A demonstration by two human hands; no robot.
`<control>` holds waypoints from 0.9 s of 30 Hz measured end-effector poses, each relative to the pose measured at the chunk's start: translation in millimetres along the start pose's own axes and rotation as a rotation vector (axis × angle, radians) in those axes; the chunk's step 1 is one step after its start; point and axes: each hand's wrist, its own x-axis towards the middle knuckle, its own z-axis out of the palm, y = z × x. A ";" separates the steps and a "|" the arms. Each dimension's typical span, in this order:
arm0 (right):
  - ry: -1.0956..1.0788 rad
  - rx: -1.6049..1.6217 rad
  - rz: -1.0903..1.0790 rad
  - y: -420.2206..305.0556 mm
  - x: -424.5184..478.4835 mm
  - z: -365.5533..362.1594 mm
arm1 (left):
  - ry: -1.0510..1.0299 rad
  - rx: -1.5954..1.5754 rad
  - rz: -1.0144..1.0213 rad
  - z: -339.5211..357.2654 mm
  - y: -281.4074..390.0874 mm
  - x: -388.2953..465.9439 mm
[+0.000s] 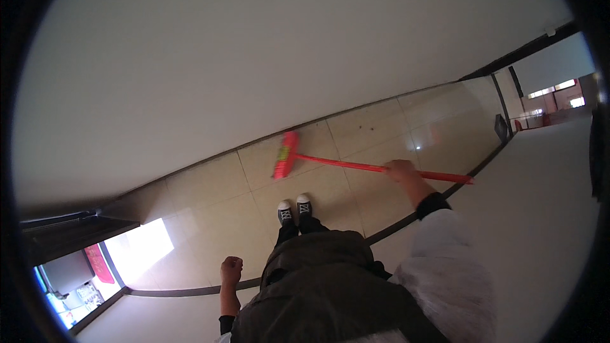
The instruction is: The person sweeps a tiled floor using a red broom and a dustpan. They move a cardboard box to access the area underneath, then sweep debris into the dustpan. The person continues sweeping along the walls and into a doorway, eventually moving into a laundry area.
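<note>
My right hand (402,171) grips the red handle of a broom (352,165) partway along, with the handle's end reaching past my fist to the right. The broom's red head (286,155) has a yellow-green patch and looks blurred. It is low over the tiled floor near the wall's base; whether its bristles touch the tiles I cannot tell. My left hand (231,269) hangs at my side, its fingers curled and nothing visible in it. Both sleeves end in black cuffs.
Pale glossy floor tiles (305,181) run between two white walls (267,47) with dark skirting. My dark, white-toed shoes (294,207) stand below the broom head. Small dark specks (366,128) lie right of it. A bright doorway (76,290) opens at lower left.
</note>
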 end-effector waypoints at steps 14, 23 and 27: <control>0.009 0.106 0.037 49.2 -167.7 27.2 | -0.101 0.121 0.131 43.2 -10.7 22.3; 0.005 0.442 -0.208 -79.8 -178.7 104.9 | -0.064 0.077 0.170 27.1 -23.4 21.5; 0.063 0.588 -0.201 -58.2 -161.8 121.1 | -0.028 0.081 0.103 27.9 -38.7 13.5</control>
